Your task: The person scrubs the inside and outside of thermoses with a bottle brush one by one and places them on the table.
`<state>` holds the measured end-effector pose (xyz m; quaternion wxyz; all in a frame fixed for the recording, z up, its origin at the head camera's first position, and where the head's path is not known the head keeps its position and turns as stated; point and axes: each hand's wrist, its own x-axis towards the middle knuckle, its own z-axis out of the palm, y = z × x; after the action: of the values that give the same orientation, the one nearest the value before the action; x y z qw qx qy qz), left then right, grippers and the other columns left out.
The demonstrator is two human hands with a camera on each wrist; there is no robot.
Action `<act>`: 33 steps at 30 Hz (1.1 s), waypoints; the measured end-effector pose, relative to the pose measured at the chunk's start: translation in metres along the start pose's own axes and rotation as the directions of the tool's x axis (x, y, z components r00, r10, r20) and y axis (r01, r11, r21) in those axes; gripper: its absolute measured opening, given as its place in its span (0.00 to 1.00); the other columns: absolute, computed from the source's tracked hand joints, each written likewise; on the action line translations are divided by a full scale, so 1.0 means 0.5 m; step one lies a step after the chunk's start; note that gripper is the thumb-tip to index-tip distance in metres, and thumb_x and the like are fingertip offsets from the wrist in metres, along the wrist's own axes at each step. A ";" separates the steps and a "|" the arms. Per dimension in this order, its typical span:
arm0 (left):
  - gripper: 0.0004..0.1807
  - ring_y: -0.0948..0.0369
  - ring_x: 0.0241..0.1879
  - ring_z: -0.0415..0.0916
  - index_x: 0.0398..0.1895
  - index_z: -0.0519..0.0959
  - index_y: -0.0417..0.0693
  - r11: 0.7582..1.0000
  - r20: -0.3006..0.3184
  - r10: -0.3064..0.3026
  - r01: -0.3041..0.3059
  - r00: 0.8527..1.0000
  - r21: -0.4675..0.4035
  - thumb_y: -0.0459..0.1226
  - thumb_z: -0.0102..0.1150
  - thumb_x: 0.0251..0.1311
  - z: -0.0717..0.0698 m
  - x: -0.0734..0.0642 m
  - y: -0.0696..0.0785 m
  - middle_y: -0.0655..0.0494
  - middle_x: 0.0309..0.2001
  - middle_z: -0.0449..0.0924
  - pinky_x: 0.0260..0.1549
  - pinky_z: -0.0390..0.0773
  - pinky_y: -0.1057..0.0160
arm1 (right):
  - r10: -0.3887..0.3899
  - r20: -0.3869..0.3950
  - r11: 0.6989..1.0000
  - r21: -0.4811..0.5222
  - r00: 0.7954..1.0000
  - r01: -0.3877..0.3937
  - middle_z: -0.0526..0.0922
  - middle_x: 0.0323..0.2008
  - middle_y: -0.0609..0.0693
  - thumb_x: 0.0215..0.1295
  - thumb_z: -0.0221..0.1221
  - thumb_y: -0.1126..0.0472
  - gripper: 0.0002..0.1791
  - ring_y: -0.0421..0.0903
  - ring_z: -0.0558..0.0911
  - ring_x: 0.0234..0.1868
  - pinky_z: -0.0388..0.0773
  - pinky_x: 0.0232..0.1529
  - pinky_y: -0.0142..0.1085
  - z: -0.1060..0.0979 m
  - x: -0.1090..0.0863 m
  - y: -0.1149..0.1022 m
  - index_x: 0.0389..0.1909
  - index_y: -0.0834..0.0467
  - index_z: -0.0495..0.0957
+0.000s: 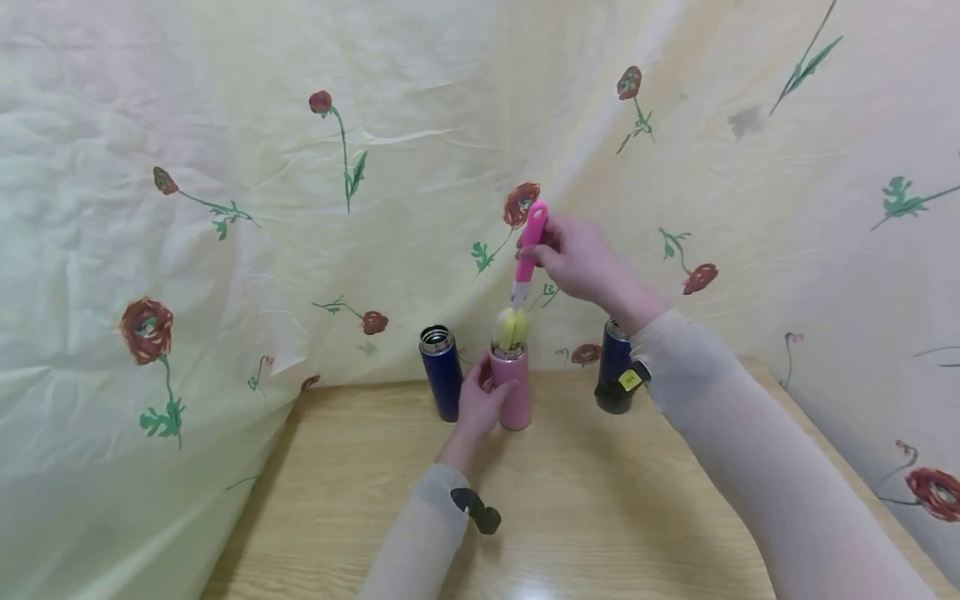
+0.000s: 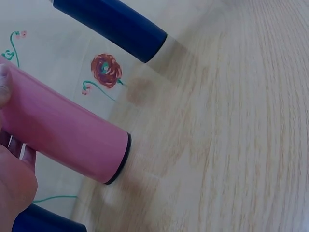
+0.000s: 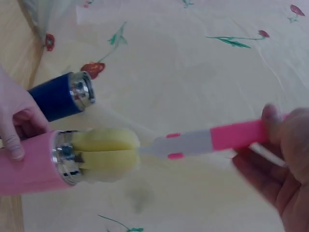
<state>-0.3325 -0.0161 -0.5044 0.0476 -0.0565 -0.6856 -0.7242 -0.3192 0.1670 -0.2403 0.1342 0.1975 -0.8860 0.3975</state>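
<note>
A pink thermos bottle (image 1: pixel 514 400) stands upright on the table, its lid off and its metal neck showing. My left hand (image 1: pixel 480 402) grips it around the upper body from the left. Above it, my right hand (image 1: pixel 577 258) pinches the pink handle of a bottle brush (image 1: pixel 532 237) between thumb and fingers. The brush's yellow sponge head (image 3: pixel 108 150) sits at the bottle's mouth, its lower end inside the neck and most of it still outside. In the left wrist view the pink bottle's dark base (image 2: pixel 120 159) rests on the wood.
An uncapped dark blue bottle (image 1: pixel 442 375) stands just left of the pink one. Another dark blue bottle (image 1: pixel 615 371) is farther right, partly behind my right wrist. A flower-printed cloth (image 1: pixel 420 208) hangs behind the wooden table (image 1: pixel 337 500) and along its sides.
</note>
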 end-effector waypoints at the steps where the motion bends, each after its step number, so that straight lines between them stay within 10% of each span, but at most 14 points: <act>1: 0.42 0.46 0.73 0.70 0.80 0.65 0.38 1.000 0.002 0.000 0.000 1.000 0.003 0.27 0.71 0.64 0.000 0.000 -0.001 0.40 0.74 0.72 0.74 0.69 0.50 | -0.025 0.007 1.000 -0.005 1.000 0.025 0.90 0.49 0.58 0.80 0.60 0.63 0.08 0.54 0.87 0.47 0.86 0.49 0.48 0.003 -0.002 0.000 0.51 0.63 0.83; 21: 0.40 0.44 0.75 0.68 0.81 0.64 0.38 1.000 0.003 0.019 -0.019 1.000 0.005 0.28 0.69 0.67 -0.001 -0.002 -0.018 0.38 0.76 0.70 0.75 0.68 0.50 | 0.208 -0.132 0.978 0.000 0.969 -0.210 0.88 0.31 0.58 0.75 0.67 0.50 0.16 0.51 0.81 0.29 0.75 0.28 0.38 0.027 -0.011 0.015 0.38 0.60 0.88; 33: 0.40 0.43 0.77 0.65 0.81 0.63 0.38 1.000 -0.016 0.005 -0.005 1.000 -0.001 0.29 0.68 0.68 0.003 -0.008 -0.021 0.38 0.78 0.67 0.76 0.65 0.49 | 0.125 0.152 0.992 -0.041 0.981 -0.120 0.88 0.35 0.52 0.78 0.64 0.58 0.08 0.49 0.78 0.31 0.75 0.33 0.39 0.085 -0.025 0.055 0.45 0.60 0.87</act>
<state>-0.3302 -0.0139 -0.5152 0.0549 -0.0522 -0.6847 -0.7249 -0.3241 0.1544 -0.2906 0.0438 0.1706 -0.9104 0.3744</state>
